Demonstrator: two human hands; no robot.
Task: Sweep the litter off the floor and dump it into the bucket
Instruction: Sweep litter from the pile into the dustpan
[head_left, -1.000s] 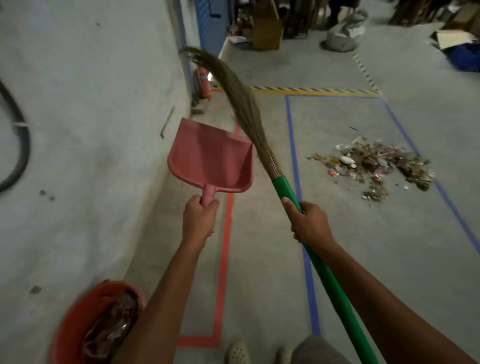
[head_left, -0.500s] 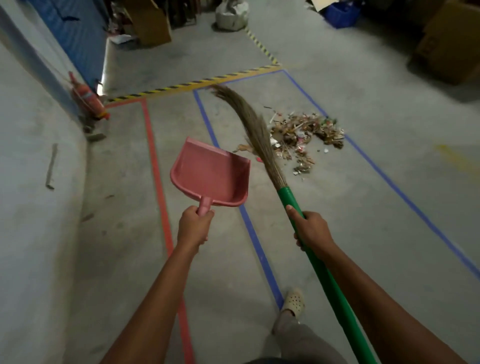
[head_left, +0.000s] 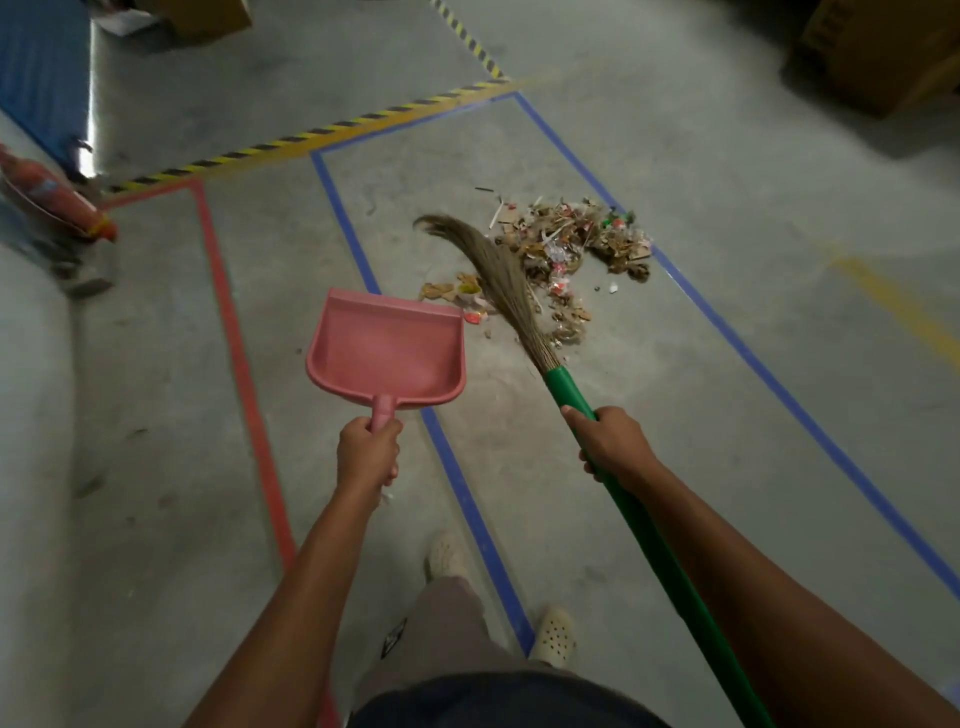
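Head view: the fingers of the left hand (head_left: 368, 452) are curled tight round the short stem of a pink plastic dustpan (head_left: 387, 353), held with its lip toward twelve o'clock. The fingers of the right hand (head_left: 610, 447) wrap the green pole of a long grass broom (head_left: 649, 545), thumb along the top, just below the bristle head (head_left: 498, 270), which curves limply across the near side of the litter.

That scattered heap of paper scraps, wrappers and cardboard bits (head_left: 576, 244) lies on the grey concrete floor (head_left: 675, 467) at one o'clock, inside a blue-taped bay (head_left: 457, 483). It looks light, dry and loose, likely to flutter or scatter under a hard stroke. Short, gentle pulls toward the pan would suit, with the lip pressed flat. The bristles seem soft, so fine bits may slip through.

Open floor lies all round the heap. At nine o'clock a pale wall (head_left: 31, 441) closes the side, and brown cardboard boxes (head_left: 883, 52) sit at two o'clock. The bucket is out of sight.
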